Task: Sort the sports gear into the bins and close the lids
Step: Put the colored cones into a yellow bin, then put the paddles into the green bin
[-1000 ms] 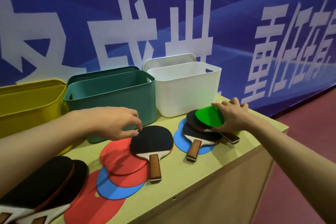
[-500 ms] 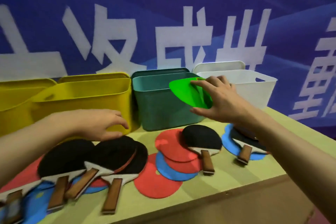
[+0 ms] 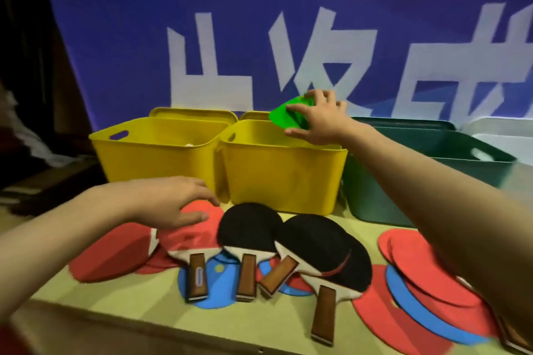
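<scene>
The right hand (image 3: 320, 119) grips a green disc (image 3: 284, 118) over the second yellow bin (image 3: 282, 173); the left hand (image 3: 170, 203), fingers relaxed apart, hovers above the red-faced paddle (image 3: 187, 236). White Chinese characters mark the blue banner (image 3: 144, 37); their reading is unclear.

We see a dim, saturated scene lit from above and in front, with the blue banner (image 3: 288, 8) bright behind the right hand's fingers (image 3: 323, 98) and the far left edge falling into near black. Soft shadows pool beneath the left hand (image 3: 173, 204) and under the paddles (image 3: 317, 245) just below its fingertips. Motion blur smears both hands and the green disc (image 3: 284, 117) at the right fingertips, and wide-angle distortion bows the yellow bins (image 3: 274, 176) and stretches the forearms toward the frame's edges.
</scene>
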Demonstrator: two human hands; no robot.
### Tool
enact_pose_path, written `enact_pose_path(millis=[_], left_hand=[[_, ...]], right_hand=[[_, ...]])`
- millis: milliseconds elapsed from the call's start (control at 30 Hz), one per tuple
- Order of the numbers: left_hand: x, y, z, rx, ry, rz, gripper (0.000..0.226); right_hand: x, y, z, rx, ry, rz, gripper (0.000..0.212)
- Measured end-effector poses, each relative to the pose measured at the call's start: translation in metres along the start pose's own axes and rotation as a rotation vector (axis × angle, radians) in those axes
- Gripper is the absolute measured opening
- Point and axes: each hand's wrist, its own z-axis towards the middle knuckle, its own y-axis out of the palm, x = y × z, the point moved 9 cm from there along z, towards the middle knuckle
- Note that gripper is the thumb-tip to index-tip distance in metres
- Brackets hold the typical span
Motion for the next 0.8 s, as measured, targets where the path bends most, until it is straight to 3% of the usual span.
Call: enact_pose_path(millis=[100, 233, 367, 533, 800], left_hand=[[-0.005, 0.010, 0.000, -0.008, -0.007, -0.018, 0.044], [0.022, 0.016, 0.027, 0.010, 0.070, -0.028, 0.044], [0.082, 0.015, 0.070, 0.044, 0.223, -0.048, 0.045], [0.167, 0.016, 0.119, 0.053, 0.373, -0.014, 0.046], [0.268, 0.025, 0.175, -0.036, 0.484, 0.018, 0.064]], right_hand=[[-0.003, 0.032, -0.008, -0.124, 0.008, 0.037, 0.073], [0.007, 0.028, -0.075, -0.050, -0.030, 0.097, 0.055], [0.058, 0.012, -0.178, 0.004, 0.038, 0.077, 0.051], [0.161, 0.000, -0.313, 0.028, 0.276, 0.058, 0.046], [0.312, 0.002, -0.501, -0.146, 0.912, -0.123, 0.061]])
